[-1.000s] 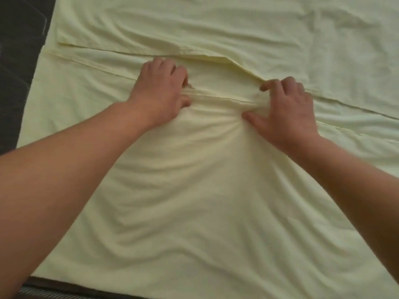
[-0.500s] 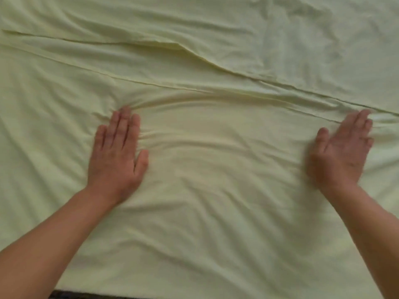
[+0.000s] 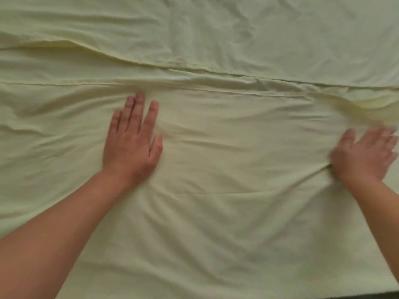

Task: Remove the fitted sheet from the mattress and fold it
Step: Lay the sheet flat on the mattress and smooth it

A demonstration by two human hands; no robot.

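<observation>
both flat hands, left hand (image 3: 131, 143) and right hand (image 3: 364, 154), press the sheet (image 3: 237, 212) below its hem.

Pale yellow fitted sheet (image 3: 237, 212) lies spread across nearly the whole view; nothing stands on it. Left hand (image 3: 131, 143) and right hand (image 3: 364, 154) lie flat on it, well apart, with open fabric between them. Low obstacles only: shallow wrinkles, two hem ridges (image 3: 216, 72) running side to side beyond the fingers (image 3: 138, 104), and a raised fold (image 3: 367, 102) just beyond the right hand.
</observation>
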